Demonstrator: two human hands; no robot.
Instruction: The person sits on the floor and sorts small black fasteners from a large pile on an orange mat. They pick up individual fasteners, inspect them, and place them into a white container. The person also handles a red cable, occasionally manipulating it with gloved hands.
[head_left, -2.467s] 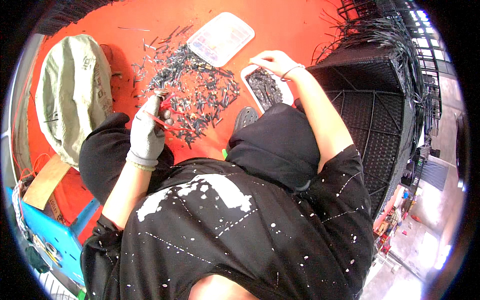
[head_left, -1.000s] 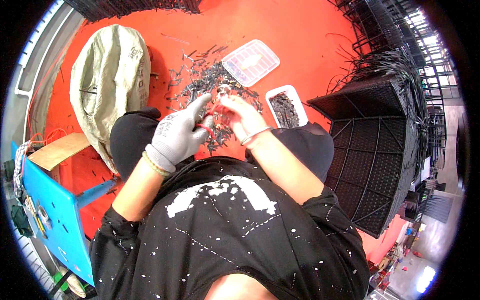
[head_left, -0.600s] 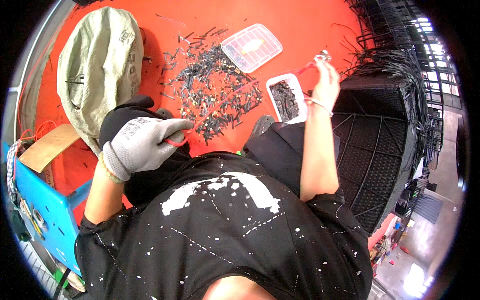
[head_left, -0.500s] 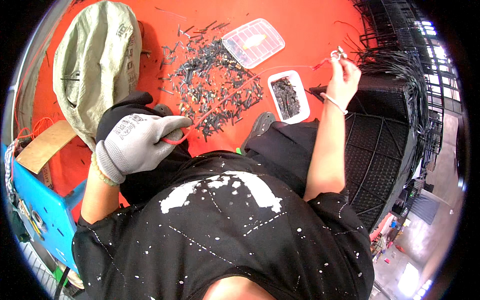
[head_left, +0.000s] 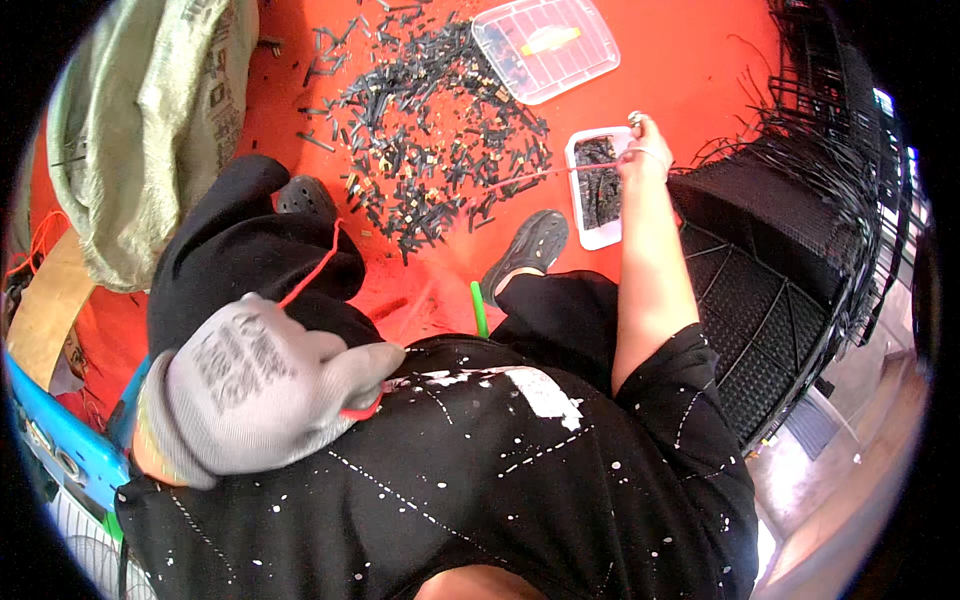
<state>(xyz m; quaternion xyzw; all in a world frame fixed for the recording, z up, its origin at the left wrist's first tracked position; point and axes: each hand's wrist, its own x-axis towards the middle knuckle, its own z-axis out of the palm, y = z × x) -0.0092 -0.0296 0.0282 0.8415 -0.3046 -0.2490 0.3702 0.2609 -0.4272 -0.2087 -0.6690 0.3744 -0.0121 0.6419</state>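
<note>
My left hand [head_left: 255, 385], in a grey work glove, is drawn back close to my chest and pinches a thin red cord [head_left: 312, 270] that loops up over my left knee. My bare right hand [head_left: 642, 150] is stretched far out at the right, fingers closed over the edge of a small white tray [head_left: 578, 205] of dark pieces; a thin reddish strand runs left from it across the floor. A wide heap of small black and tan pieces [head_left: 440, 150] lies on the orange floor between my feet and the tray.
A clear plastic compartment box [head_left: 545, 45] lies beyond the heap. A grey-green sack [head_left: 140, 120] fills the left side. A black wire basket [head_left: 790, 270] with loose black strands stands at the right. A green stick [head_left: 479, 308] lies by my shoe. A blue crate [head_left: 60, 440] sits lower left.
My hands, together over the heap a second ago, have drawn apart: the gloved left pulled back toward my chest with the red cord, the right swung out and came down at the white tray.
</note>
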